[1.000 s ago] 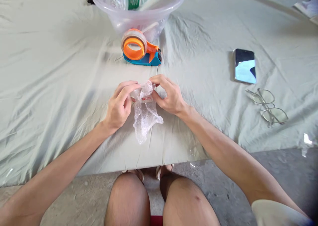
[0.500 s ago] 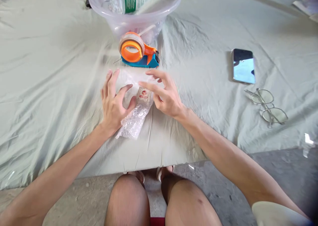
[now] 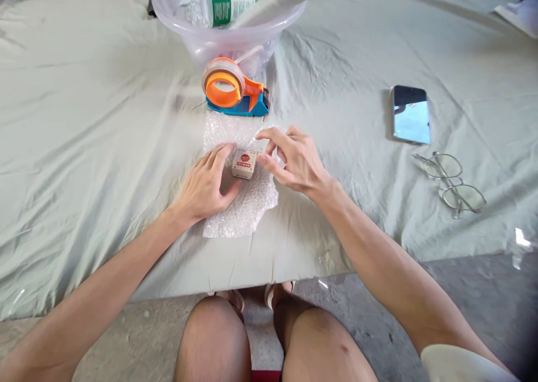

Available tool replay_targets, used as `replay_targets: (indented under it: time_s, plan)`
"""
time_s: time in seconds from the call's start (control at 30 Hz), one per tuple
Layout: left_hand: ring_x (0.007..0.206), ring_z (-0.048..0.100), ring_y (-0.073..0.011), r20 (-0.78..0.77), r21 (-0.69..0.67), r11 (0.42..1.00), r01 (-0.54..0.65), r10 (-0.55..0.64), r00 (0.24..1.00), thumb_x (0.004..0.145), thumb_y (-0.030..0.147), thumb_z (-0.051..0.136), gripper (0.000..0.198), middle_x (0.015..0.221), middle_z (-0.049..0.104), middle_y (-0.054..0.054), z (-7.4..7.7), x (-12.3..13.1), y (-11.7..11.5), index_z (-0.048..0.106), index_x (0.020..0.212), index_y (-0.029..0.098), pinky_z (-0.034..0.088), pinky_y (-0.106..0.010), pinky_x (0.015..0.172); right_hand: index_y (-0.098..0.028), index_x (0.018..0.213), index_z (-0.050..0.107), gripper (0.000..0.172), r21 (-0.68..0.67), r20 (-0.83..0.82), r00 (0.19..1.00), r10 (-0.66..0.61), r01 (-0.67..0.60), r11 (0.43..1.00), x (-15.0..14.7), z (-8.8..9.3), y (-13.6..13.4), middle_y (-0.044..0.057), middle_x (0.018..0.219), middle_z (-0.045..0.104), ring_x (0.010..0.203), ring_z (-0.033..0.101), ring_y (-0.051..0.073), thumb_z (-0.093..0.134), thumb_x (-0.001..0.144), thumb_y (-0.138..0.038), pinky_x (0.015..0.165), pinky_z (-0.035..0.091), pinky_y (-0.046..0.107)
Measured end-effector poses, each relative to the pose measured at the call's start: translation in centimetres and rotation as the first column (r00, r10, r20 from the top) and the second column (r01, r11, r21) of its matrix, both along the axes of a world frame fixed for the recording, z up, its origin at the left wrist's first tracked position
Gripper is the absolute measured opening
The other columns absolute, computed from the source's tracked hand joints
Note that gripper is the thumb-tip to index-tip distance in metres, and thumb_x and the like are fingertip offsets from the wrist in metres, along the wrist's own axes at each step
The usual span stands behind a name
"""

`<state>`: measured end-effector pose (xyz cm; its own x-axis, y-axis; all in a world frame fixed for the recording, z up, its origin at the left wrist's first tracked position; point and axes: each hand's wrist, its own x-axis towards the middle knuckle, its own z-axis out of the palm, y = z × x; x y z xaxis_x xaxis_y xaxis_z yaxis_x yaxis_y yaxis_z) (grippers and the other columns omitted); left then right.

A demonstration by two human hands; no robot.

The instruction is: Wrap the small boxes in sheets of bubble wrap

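Observation:
A small cube-shaped box (image 3: 243,164) with a red logo on its pale top sits on a spread sheet of bubble wrap (image 3: 230,223). My left hand (image 3: 208,180) rests on the wrap along the box's left side. Its thumb and fingers are apart, the thumb near the box's front edge and the fingertips near the back edge; I cannot tell whether they touch the box. My right hand (image 3: 297,161) is at the right edge of the wrap, thumb and index finger parted beside the box, the other fingers curled. Nothing shows in its grip.
Beyond the wrap stands an orange and blue tape dispenser (image 3: 247,105), in front of a clear plastic tub (image 3: 202,37) holding a green-labelled bottle (image 3: 231,1). A phone (image 3: 411,115) and eyeglasses (image 3: 451,175) lie to the right on the cloth-covered table (image 3: 336,91).
The bubble wrap, folded up around the box before, now lies spread flat beneath it. My left hand has come in beside the box, and my right hand has shifted slightly right.

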<state>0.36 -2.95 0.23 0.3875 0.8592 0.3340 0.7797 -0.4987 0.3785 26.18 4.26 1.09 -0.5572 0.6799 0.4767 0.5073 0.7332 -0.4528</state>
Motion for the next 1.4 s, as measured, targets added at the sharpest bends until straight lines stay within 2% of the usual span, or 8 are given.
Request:
replay_targets:
  time_s: [0.13,0.33,0.5,0.8,0.97,1.13,1.27,1.4]
  plan:
    - [0.140,0.074,-0.0344,-0.043,-0.046,0.998,-0.040,0.038,0.998,0.101,0.026,0.062,0.066,0.155,0.074,-0.013,0.4,-0.3,0.1,0.046,0.165,0.022,0.063,-0.053,0.117,-0.016,0.156,0.068,0.101,-0.036,0.169,0.983,0.076,-0.071,0.997,-0.3,-0.6,0.6,0.010,0.098,0.078,0.093,0.068,0.031,0.043,0.102,-0.097,0.103,0.046,0.052]
    - [0.140,0.070,-0.0366,-0.107,-0.084,0.996,0.005,-0.014,0.994,0.099,0.022,0.058,0.054,0.151,0.072,-0.015,0.5,-1.6,1.1,0.060,0.152,0.019,0.057,-0.057,0.122,-0.022,0.125,0.072,0.045,0.030,0.182,0.982,0.057,-0.064,0.998,-0.5,-1.0,0.6,0.015,0.126,0.076,0.119,0.064,0.039,0.068,0.103,-0.060,0.110,0.044,0.057]
    - [0.169,0.045,-0.0438,-0.179,-0.107,0.993,0.059,-0.077,0.981,0.102,0.032,0.061,0.063,0.175,0.054,-0.020,0.3,-1.9,1.5,0.053,0.163,0.015,0.043,-0.064,0.135,-0.024,0.121,0.064,0.037,-0.063,0.000,0.994,0.113,-0.113,0.992,-0.6,-1.4,0.9,0.011,0.118,0.074,0.111,0.068,0.034,0.071,0.097,-0.051,0.107,0.052,0.057]
    - [0.182,0.020,-0.0403,-0.204,-0.157,0.982,0.101,-0.132,0.970,0.114,0.072,0.051,0.092,0.193,0.022,-0.021,-1.6,-3.0,1.9,0.028,0.183,0.016,0.018,-0.065,0.148,-0.029,0.135,0.058,0.042,-0.180,-0.230,0.886,-0.402,0.368,0.912,1.8,-5.3,5.0,0.014,0.132,0.067,0.105,0.071,0.031,0.062,0.110,-0.062,0.100,0.065,0.058]
    - [0.181,0.029,-0.0338,-0.134,-0.207,0.977,0.041,-0.070,0.989,0.120,0.062,0.038,0.072,0.191,0.033,-0.014,-0.7,-2.9,1.8,0.044,0.178,0.020,0.028,-0.060,0.147,-0.025,0.143,0.054,0.036,-0.168,-0.152,0.825,-0.545,0.522,0.836,3.0,-7.4,6.5,0.018,0.143,0.061,0.136,0.065,0.037,0.057,0.111,-0.041,0.119,0.057,0.068]
    - [0.169,0.050,-0.0311,-0.002,-0.247,0.969,-0.020,0.020,1.000,0.123,0.058,0.022,0.068,0.179,0.056,-0.009,0.5,-3.1,2.2,0.068,0.160,0.024,0.043,-0.060,0.139,-0.021,0.148,0.051,0.049,-0.238,-0.062,0.765,-0.641,0.612,0.754,2.8,-7.1,6.2,0.024,0.153,0.061,0.152,0.055,0.046,0.054,0.099,-0.023,0.130,0.040,0.082]
    - [0.161,0.060,-0.0334,-0.063,-0.161,0.987,-0.009,-0.001,0.998,0.120,0.046,0.036,0.055,0.172,0.064,-0.010,0.4,-3.3,2.5,0.072,0.153,0.022,0.049,-0.060,0.133,-0.024,0.168,0.037,0.074,-0.142,-0.104,0.786,-0.610,0.595,0.791,2.4,-5.6,5.4,0.023,0.184,0.038,0.173,0.038,0.041,0.055,0.097,-0.019,0.137,0.034,0.075]
    - [0.154,0.065,-0.0355,-0.154,-0.065,0.998,0.008,-0.018,0.988,0.114,0.036,0.045,0.048,0.169,0.066,-0.012,0.0,-3.2,2.6,0.071,0.153,0.023,0.054,-0.060,0.125,-0.034,0.157,0.055,0.052,-0.073,-0.057,0.849,-0.526,0.522,0.850,2.3,-3.9,4.5,0.014,0.184,0.045,0.172,0.040,0.042,0.061,0.105,-0.032,0.137,0.030,0.080]
